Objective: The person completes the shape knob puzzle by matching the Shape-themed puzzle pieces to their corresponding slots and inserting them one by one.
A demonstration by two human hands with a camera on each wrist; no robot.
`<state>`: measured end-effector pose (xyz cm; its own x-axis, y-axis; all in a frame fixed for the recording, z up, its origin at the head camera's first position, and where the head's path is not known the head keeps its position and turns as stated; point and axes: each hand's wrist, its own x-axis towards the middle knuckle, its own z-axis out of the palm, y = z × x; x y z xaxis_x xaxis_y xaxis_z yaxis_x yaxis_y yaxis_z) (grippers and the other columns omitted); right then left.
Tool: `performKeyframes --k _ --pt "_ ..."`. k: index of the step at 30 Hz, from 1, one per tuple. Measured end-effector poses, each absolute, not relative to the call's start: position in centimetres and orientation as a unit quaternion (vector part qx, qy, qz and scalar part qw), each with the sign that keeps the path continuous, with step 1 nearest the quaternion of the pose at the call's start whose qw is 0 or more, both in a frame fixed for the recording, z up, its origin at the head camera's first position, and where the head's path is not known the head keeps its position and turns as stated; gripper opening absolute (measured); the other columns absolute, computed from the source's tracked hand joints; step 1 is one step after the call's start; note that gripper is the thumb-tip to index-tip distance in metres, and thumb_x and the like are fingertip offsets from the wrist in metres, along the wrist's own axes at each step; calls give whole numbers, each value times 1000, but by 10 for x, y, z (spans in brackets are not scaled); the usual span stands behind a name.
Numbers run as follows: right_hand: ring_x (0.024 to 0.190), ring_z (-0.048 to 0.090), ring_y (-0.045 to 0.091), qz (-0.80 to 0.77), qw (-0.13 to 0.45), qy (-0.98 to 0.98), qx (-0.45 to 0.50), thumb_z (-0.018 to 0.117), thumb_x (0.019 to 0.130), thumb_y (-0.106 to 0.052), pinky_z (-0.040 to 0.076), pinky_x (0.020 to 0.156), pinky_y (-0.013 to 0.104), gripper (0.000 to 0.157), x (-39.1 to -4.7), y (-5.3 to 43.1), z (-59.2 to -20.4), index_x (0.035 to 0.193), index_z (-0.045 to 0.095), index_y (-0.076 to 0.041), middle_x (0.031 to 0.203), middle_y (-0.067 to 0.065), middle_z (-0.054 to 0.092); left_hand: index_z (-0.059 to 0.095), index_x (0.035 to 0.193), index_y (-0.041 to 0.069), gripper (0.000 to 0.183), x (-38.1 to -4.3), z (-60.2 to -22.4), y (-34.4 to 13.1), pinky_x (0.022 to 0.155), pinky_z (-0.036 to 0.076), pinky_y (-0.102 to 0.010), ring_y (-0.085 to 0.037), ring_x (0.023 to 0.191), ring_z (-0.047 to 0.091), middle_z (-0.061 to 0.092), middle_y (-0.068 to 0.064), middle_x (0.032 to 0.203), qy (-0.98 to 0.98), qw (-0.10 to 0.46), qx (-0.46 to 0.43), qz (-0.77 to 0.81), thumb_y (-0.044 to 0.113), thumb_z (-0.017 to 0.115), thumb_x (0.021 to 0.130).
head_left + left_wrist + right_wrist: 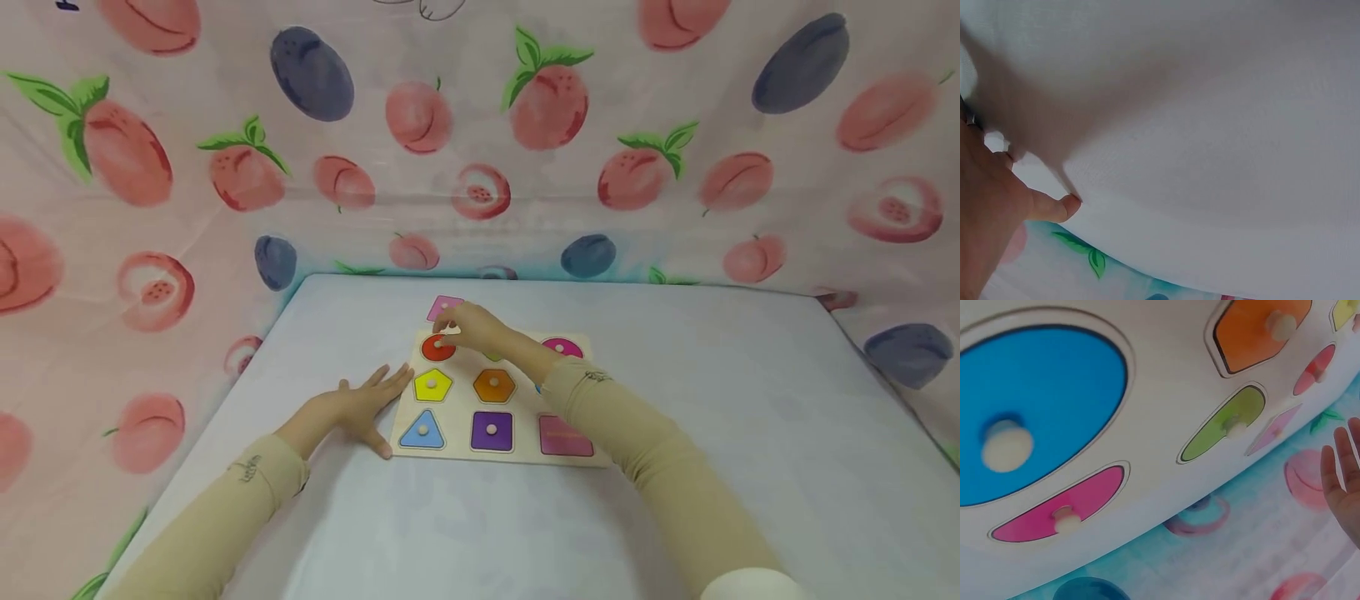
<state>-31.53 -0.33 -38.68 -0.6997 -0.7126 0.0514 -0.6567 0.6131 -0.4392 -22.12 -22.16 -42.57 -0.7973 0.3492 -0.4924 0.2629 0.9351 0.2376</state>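
Note:
My left hand (367,408) lies with spread fingers at the left edge of a wooden shape puzzle board (457,408). Over the board's far left corner, my right hand (472,327) has its fingers bent and apart, thumb close to the knob of the red circle (429,351). Just beyond its fingers, a pink knobbed puzzle piece (436,311) lies off the far edge. In the right wrist view, the fingers of the right hand (1344,487) show at the right edge with nothing between them; the thumb is out of sight there.
Knobbed shapes sit in the board: a yellow pentagon (423,387), orange hexagon (486,393), blue triangle (422,442), purple square (487,446) and magenta shape (572,345). A knobless pink rectangle (566,437) is at the near right. Fruit-print fabric (480,125) hangs behind the white table (750,400).

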Motion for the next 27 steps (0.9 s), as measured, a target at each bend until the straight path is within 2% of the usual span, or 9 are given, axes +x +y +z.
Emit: performKeyframes --k 4,14,18,23,27 --pt "109 59 24 -223 70 897 -375 66 89 -15 47 99 33 23 -328 -13 -389 110 66 -6 111 7 68 0 153 20 129 -222 -423 -222 100 4 -79 -34 146 -9 -6 -3 161 943 282 163 70 54 82 60" --pt "111 59 26 -195 33 890 -412 62 92 -15 44 102 34 23 -359 -27 -393 111 66 -3 113 9 68 -5 152 21 130 -221 -427 -221 102 1 -77 -32 146 -14 -9 -3 160 939 289 162 92 50 83 62" --pt "114 58 25 -158 23 893 -422 60 93 -16 42 105 34 23 -369 -33 -400 112 65 -4 117 9 66 -6 152 20 130 -222 -426 -218 103 3 -77 -31 146 -13 -10 -3 160 937 298 161 79 52 82 62" --pt "119 54 24 -144 38 904 -400 59 93 -16 38 109 34 26 -381 -41 -407 117 63 -6 126 8 62 -4 152 19 127 -223 -420 -215 103 8 -77 -31 147 -10 -8 -2 161 935 314 153 54 54 80 63" --pt "114 55 22 -159 52 918 -358 61 92 -18 39 108 32 30 -391 -41 -409 121 61 -10 128 6 60 -2 153 19 126 -224 -418 -214 102 9 -77 -31 147 -8 -6 -2 161 938 309 148 52 52 81 64"
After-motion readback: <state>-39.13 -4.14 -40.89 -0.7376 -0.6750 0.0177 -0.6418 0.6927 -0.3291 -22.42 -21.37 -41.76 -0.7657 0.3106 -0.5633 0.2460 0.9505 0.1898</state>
